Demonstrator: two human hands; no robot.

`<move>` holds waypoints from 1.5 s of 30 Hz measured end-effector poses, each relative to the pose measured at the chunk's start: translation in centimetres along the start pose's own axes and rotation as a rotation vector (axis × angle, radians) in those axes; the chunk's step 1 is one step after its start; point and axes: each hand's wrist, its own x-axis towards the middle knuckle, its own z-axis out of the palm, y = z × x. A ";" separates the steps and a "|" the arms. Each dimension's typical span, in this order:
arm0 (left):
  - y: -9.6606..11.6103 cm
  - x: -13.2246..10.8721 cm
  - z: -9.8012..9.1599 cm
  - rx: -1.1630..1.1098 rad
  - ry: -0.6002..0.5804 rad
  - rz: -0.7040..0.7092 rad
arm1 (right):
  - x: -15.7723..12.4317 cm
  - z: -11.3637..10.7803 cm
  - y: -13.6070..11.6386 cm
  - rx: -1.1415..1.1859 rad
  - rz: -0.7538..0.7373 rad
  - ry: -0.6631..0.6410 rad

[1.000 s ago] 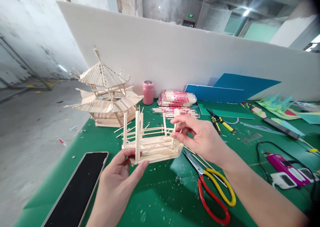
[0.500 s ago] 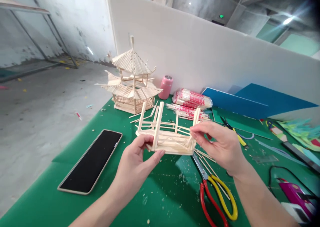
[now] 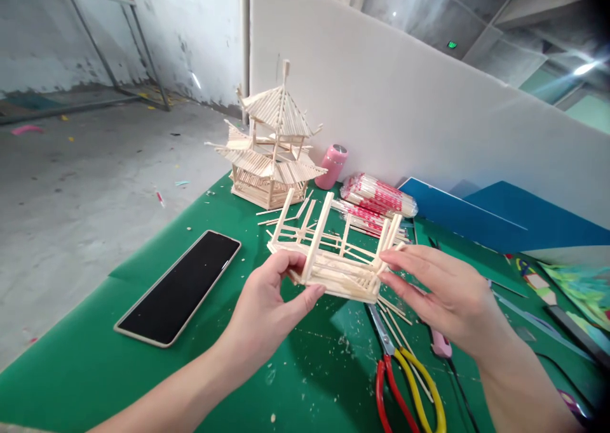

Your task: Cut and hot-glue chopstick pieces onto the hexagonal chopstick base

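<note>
My left hand point(image 3: 274, 299) grips the front of a small model frame point(image 3: 340, 277) built of wooden sticks, thumb below and fingers inside by a post. The frame has a flat base, low rails and upright posts, and is held above the green table, tilted down to the right. At its right corner my right hand point(image 3: 443, 293) pinches what looks like a thin wooden stick point(image 3: 399, 247) against the posts; the fingertips hide most of it. Scissors point(image 3: 388, 350) with one red and one yellow handle lie below the frame, beside loose sticks point(image 3: 405, 338).
A finished-looking stick pagoda point(image 3: 274, 160) stands at the back, near a pink bottle point(image 3: 332, 166) and plastic-wrapped stick bundles point(image 3: 376, 195). A phone point(image 3: 181, 287) lies left. Blue boards point(image 3: 476, 214) lean on the white partition point(image 3: 405, 96). A pink-handled corded tool point(image 3: 441, 344) lies under my right wrist.
The view has turned a little, so most things sit further right. The frame now tips down more to the right, and my right fingers have closed in on its right corner.
</note>
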 end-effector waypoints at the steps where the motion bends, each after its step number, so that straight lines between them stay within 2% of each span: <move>1: 0.0 0.0 0.0 0.008 0.002 0.000 | 0.0 -0.2 0.0 -0.005 -0.011 -0.011; 9: 0.3 0.0 0.0 0.019 0.004 0.007 | 0.5 -0.7 0.5 -0.026 -0.079 -0.039; 23: 0.4 -0.2 0.0 0.007 0.004 0.000 | 0.1 -0.3 0.8 -0.029 -0.016 -0.033; 33: 0.5 0.0 0.1 0.004 0.003 -0.004 | 0.2 -0.1 0.6 -0.081 -0.072 0.006; 45: 0.5 0.0 0.1 0.001 0.019 -0.014 | 0.3 -0.4 1.1 -0.097 -0.134 -0.026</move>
